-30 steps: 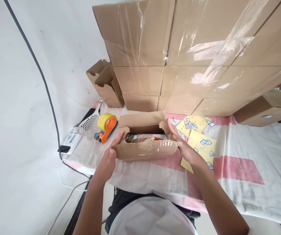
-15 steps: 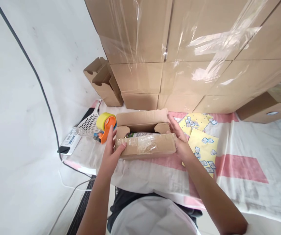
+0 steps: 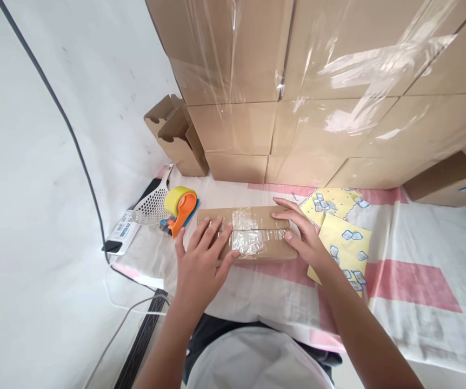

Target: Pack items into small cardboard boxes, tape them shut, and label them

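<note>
A small brown cardboard box (image 3: 253, 237) lies on the cloth-covered table (image 3: 411, 259), its flaps folded down flat and old clear tape across its top. My left hand (image 3: 202, 259) presses flat on the box's left end, fingers spread. My right hand (image 3: 300, 232) rests on the right end, fingers over the top flaps. A tape dispenser (image 3: 180, 208), orange with a yellow roll, stands just left of the box.
A wall of plastic-wrapped cardboard cartons (image 3: 318, 92) rises right behind the box. Two yellow printed bags (image 3: 344, 237) lie to the right. A white slotted scoop (image 3: 152, 202) and a flat device (image 3: 121, 232) lie at the left edge, an open carton (image 3: 176, 135) behind them.
The box's flaps were up with a packet visible inside; they have been folded down shut. Both hands moved from the box's ends onto its top.
</note>
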A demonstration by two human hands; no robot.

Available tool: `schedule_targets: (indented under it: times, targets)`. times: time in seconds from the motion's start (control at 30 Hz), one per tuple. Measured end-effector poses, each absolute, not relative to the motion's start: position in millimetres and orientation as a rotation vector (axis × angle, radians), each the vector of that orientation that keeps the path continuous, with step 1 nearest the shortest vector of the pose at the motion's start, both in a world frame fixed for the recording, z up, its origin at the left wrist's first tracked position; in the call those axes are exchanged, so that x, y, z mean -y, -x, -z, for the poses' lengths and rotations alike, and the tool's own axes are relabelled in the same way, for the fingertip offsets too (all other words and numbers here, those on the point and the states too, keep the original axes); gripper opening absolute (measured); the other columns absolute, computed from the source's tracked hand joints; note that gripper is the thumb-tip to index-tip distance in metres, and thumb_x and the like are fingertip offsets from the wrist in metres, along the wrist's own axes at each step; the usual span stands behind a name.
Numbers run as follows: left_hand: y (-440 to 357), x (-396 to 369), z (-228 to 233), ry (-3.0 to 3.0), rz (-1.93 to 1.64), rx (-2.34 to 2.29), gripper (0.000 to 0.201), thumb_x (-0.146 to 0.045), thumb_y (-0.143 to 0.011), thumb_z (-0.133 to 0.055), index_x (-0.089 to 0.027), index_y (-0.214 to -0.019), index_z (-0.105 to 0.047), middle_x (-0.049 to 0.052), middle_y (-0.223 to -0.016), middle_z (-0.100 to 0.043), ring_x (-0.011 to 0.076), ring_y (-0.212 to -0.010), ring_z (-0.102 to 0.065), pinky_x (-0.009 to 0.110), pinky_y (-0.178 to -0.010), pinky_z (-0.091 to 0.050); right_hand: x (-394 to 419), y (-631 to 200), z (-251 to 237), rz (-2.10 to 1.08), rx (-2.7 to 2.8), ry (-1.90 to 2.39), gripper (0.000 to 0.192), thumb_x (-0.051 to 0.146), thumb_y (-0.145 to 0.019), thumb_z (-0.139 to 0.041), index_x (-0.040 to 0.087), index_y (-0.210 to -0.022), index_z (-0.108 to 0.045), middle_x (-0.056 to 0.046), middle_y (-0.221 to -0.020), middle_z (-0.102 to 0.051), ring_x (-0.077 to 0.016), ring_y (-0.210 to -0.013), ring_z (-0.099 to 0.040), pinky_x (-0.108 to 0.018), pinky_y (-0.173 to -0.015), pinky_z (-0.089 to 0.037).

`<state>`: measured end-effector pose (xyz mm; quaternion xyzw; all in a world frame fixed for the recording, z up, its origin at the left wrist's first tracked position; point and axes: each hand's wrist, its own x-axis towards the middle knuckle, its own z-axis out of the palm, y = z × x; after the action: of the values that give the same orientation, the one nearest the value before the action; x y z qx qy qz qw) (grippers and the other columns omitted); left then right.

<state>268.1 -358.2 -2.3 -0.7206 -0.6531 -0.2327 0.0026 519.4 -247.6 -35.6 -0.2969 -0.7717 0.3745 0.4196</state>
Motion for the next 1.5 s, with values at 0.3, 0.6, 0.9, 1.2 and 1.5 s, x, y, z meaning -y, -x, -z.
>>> schedule_targets:
  times: [0.3,0.6,0.9,1.2,1.5]
  targets:
    - [-272.1,343.4,-7.0,2.298,0.615,2.082,0.044,-0.047,-0.098,-0.053,-0.035,-0.138,-0.062,0.006,-0.148,-0.058,0.0355,-0.142,-0.044,0.065,-0.123,-0.003,245.8,-528.2,21.4,-0.705,2.175,0.938,0.036,0.042,-0.101,-0.047,0.033,-0.131,-0.063,-0.002,-0.162,-0.039,-0.032,-0.146,-0.04,-0.058,-0.118,-0.034]
    - [-288.3,350.8,-13.5,2.323,0.59,2.048,0.061,-0.06,-0.094,-0.053,-0.034,-0.149,-0.051,0.014,-0.151,-0.053,0.0422,-0.144,-0.04,0.067,-0.121,-0.009,253.6,-532.8,-1.8,-0.483,2.359,1.041,0.036,0.042,-0.1,-0.05,0.035,-0.131,-0.066,-0.003,-0.158,-0.045,-0.0355,-0.139,-0.049,-0.064,-0.11,-0.042]
    - [-295.2,360.8,17.0,2.309,0.76,1.942,0.054,-0.055,-0.091,-0.062,-0.031,-0.139,-0.062,0.01,-0.135,-0.066,0.0328,-0.128,-0.057,0.052,-0.12,-0.024,271.5,-538.7,36.1,-0.839,2.237,0.826,0.091,0.053,-0.075,-0.081,0.037,-0.152,-0.036,-0.008,-0.169,-0.012,-0.0397,-0.153,-0.024,-0.057,-0.116,-0.041]
    - [-239.9,340.4,25.2,2.309,0.807,1.884,0.058,-0.065,-0.091,-0.052,-0.031,-0.136,-0.063,0.005,-0.153,-0.053,0.0324,-0.146,-0.041,0.049,-0.123,-0.022,264.0,-532.5,55.5,-0.505,2.173,0.665,0.084,0.045,-0.068,-0.088,0.037,-0.143,-0.049,-0.01,-0.161,-0.022,-0.0431,-0.142,-0.036,-0.062,-0.112,-0.041]
    - [-140.9,282.0,63.9,1.388,0.695,2.933,0.062,-0.047,-0.077,-0.074,-0.017,-0.128,-0.055,0.013,-0.117,-0.073,0.0302,-0.109,-0.067,0.042,-0.095,-0.047,273.4,-529.4,56.2,-0.591,2.12,0.78,0.101,0.049,-0.076,-0.083,0.043,-0.158,-0.024,-0.005,-0.17,-0.007,-0.0418,-0.154,-0.018,-0.064,-0.119,-0.032]
